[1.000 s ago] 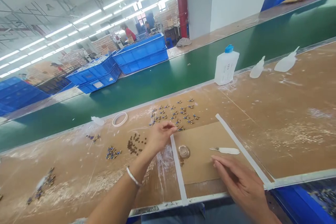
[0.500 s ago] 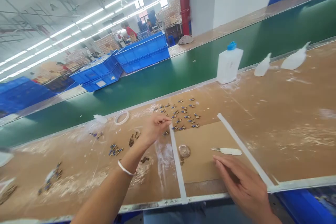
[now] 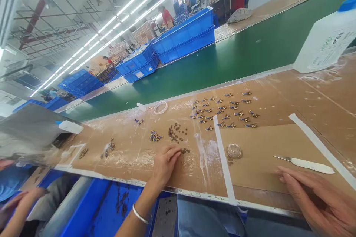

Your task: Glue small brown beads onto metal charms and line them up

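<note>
While the left hand (image 3: pixel 166 161) bunches its fingers at brown discs (image 3: pixel 184 151) mid-frame, grip hidden, the right hand (image 3: pixel 317 194), fingertips together, nears a lower-right knife (image 3: pixel 310 164); an upper-right jug (image 3: pixel 314 46) bears illegible print.

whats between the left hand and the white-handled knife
In the head view, a few small brown pieces, a white tape strip and a small round container lie between the left hand and the knife.
</note>
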Demonstrator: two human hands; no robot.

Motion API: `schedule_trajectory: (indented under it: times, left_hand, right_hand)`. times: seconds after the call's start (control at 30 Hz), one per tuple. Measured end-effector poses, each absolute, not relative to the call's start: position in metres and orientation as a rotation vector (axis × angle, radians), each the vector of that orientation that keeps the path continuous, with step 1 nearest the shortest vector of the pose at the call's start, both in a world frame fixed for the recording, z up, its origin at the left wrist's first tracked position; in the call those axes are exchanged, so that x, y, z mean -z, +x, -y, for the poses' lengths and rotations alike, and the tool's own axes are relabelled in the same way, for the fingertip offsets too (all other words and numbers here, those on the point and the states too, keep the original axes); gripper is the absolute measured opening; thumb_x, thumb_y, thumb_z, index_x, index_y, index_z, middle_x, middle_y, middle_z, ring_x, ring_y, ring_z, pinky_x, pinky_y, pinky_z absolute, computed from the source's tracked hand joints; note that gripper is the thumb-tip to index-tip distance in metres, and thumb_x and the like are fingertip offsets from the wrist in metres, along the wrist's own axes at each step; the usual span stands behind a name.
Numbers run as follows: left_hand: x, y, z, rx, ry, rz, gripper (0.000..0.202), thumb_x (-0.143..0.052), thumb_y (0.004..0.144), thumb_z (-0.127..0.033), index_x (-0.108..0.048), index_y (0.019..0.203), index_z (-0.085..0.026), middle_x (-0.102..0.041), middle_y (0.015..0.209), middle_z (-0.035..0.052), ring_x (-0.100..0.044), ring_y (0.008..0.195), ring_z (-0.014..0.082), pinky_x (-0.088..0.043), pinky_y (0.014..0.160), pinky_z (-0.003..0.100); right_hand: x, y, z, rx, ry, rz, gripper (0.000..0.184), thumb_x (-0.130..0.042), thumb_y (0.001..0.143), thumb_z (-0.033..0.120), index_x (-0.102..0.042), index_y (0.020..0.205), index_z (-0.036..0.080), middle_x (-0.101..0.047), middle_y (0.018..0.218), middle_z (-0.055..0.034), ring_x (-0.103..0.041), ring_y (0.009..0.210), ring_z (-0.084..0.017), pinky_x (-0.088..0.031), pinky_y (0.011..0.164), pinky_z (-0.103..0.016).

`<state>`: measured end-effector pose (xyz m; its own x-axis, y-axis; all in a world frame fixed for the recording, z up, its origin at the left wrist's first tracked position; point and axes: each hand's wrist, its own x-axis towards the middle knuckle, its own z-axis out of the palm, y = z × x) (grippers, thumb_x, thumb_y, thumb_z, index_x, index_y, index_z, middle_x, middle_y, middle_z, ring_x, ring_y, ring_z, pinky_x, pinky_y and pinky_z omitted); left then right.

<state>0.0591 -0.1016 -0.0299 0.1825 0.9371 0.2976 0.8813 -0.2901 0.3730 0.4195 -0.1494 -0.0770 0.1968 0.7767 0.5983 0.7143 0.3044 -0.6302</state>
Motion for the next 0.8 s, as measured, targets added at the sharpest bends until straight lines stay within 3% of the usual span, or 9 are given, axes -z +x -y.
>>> schedule_trajectory:
  times: [0.1,0.3,0.57,0.8]
  left_hand:
    - [0.033,0.059,0.098,-0.688,2.494,-1.745,0.019,-0.058,0.094,-0.022,-0.077,0.096,-0.023,-0.076,0.093,0.0049,-0.072,0.086,0.0178,-0.059,0.079,0.031]
    - [0.033,0.066,0.1,-0.583,2.847,-1.735,0.02,-0.052,0.096,-0.016,-0.072,0.092,-0.018,-0.071,0.086,0.0065,-0.067,0.08,0.0191,-0.055,0.072,0.032]
    - [0.029,0.106,0.14,-0.497,2.831,-1.946,0.022,-0.05,0.096,-0.013,-0.067,0.083,-0.019,-0.067,0.077,0.0045,-0.062,0.071,0.0194,-0.048,0.065,0.031]
    - [0.04,0.115,0.156,-0.706,2.74,-2.026,0.018,-0.05,0.098,-0.013,-0.067,0.099,-0.016,-0.068,0.084,0.0061,-0.061,0.075,0.0192,-0.048,0.066,0.03]
  right_hand:
    - [0.08,0.421,0.15,-0.027,-1.342,1.61,0.018,-0.057,0.094,0.038,-0.068,0.105,0.029,-0.075,0.09,0.0,-0.072,0.079,-0.019,-0.053,0.077,-0.033]
    - [0.074,0.42,0.15,0.028,-1.353,1.626,0.022,-0.054,0.096,0.041,-0.068,0.102,0.026,-0.076,0.089,0.0003,-0.072,0.076,-0.017,-0.052,0.075,-0.03]
    - [0.058,0.409,0.156,0.021,-1.477,1.579,0.02,-0.055,0.098,0.034,-0.071,0.099,0.022,-0.076,0.092,-0.0012,-0.073,0.083,-0.017,-0.055,0.084,-0.026]
    - [0.056,0.41,0.155,-0.007,-1.459,1.582,0.018,-0.055,0.099,0.034,-0.069,0.098,0.024,-0.076,0.09,0.0018,-0.072,0.084,-0.015,-0.055,0.086,-0.024]
